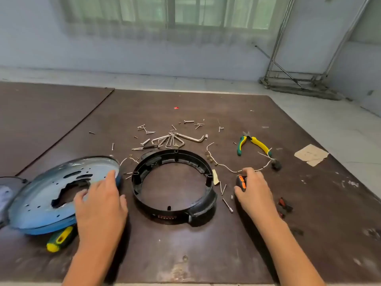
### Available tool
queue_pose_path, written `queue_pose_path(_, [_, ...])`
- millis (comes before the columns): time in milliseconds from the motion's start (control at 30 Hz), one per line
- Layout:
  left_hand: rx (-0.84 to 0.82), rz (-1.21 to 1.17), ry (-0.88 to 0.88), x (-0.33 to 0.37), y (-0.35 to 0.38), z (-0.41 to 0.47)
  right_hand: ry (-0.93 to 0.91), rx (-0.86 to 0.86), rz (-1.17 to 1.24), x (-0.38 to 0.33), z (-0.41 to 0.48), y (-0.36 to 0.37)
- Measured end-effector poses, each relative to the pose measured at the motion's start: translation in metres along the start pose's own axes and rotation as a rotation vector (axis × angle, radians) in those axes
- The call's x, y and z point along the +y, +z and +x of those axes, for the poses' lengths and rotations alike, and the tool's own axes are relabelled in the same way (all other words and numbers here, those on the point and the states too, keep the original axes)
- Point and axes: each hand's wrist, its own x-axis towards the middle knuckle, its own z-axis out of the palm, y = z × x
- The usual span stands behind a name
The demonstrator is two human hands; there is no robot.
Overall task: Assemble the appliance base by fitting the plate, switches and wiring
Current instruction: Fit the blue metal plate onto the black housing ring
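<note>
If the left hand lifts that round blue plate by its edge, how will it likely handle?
The plate looks like thin stamped metal, so it is probably stiff and fairly light. Its jagged central cutout could be sharp. It lies over a screwdriver handle, so pressing could rock it.

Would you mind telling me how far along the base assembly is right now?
Barely begun. Done: nothing looks fitted; the black base ring holds no plate. In hand: the left hand rests on the blue plate, which sits tilted beside the ring; the right hand grips a black-and-orange item. Left: the plate, the wiring and the loose screws all lie outside the ring.
</note>
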Motion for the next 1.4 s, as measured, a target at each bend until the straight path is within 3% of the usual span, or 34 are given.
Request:
queue_pose_path(233, [-0.031,-0.039,-0.099,-0.008,-0.004,0.013,-0.017,-0.003,0.028,0.001,0.004,-0.003])
queue_pose_path(433, [0.145,-0.174,-0.048,-0.014,-0.008,0.014,-0.202,0.159,0.287,-0.005,-0.018,-0.014])
queue_pose_path(567, [0.261,-0.241,0.075,-0.013,-0.014,0.014,-0.164,0.138,0.483,-0.017,-0.031,-0.014])
queue_pose_path(767, [0.333,-0.373,0.368,-0.010,-0.013,0.009,-0.240,0.050,0.320,-0.049,-0.041,-0.001])
queue_pose_path(900, [0.341,-0.461,0.459,-0.006,-0.016,0.005,-0.204,0.027,0.244,-0.054,-0.047,0.010])
queue_pose_path(1067, [0.407,-0.791,0.324,-0.033,-0.046,0.009,-0.051,-0.047,0.312,-0.046,-0.036,0.012])
queue_pose_path(1300, [0.356,-1.304,0.096,-0.080,-0.079,0.019,-0.063,-0.110,0.347,-0.048,-0.033,0.025])
queue_pose_path(1400, [0.312,-1.363,0.112,-0.079,-0.079,0.018,-0.078,-0.153,0.308,-0.047,-0.033,0.030])
